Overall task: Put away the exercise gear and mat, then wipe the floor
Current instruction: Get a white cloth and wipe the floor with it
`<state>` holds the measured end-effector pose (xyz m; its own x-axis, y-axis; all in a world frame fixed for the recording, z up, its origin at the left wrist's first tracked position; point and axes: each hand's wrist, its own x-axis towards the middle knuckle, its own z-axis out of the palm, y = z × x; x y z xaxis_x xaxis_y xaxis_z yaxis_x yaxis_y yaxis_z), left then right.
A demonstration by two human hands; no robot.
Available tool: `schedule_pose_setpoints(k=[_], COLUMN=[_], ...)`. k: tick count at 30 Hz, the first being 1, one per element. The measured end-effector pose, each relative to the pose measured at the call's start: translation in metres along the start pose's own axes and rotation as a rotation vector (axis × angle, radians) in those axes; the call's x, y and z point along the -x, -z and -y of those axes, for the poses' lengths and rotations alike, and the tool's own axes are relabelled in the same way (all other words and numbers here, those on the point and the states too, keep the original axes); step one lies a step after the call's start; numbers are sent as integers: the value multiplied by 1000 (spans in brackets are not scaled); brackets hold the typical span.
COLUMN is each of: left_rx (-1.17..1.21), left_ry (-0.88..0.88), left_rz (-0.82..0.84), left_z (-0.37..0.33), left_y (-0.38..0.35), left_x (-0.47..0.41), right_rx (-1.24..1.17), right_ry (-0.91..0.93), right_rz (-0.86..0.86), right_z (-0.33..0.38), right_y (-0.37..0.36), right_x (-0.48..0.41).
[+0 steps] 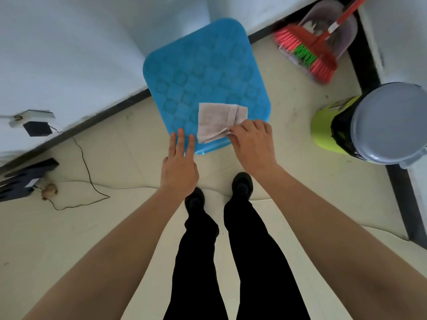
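A folded beige cloth (216, 120) lies on the near right part of a blue plastic stool top (203, 77). My right hand (253, 140) pinches the cloth's near right corner with curled fingers. My left hand (179, 162) hovers beside it at the stool's front edge, fingers straight and spread, holding nothing. No mat or exercise gear shows in the head view.
A red broom (307, 51) leans in a clear dustpan (332, 24) at the back right corner. A lime-green bin with a grey lid (388, 123) stands to the right. A black cable (85, 167), a wall socket and dark items lie at left. My black shoes stand on the pale floor.
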<state>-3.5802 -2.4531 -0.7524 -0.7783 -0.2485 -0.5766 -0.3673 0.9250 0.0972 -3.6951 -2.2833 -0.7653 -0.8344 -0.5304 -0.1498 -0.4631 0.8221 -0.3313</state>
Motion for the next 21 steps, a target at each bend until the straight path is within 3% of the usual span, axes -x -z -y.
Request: schedule_pose_setpoints(k=[5,9,13,21], left_rx=[-69,-52,44,12], left_ry=[4,-10,-133,-727], left_rz=[155,217,-2,-339], left_z=[2,0,-15,-73], left_y=[28,61,101,214], left_x=[-6,-5,21,150], right_rx=[-210,-549,-897,-1159], right_ry=[-234,-409,-673,-883], right_rz=[27,41,-62,-479], right_z=[2,8,24,77], right_y=[32,77,121,260], right_x=[7,25,60,205])
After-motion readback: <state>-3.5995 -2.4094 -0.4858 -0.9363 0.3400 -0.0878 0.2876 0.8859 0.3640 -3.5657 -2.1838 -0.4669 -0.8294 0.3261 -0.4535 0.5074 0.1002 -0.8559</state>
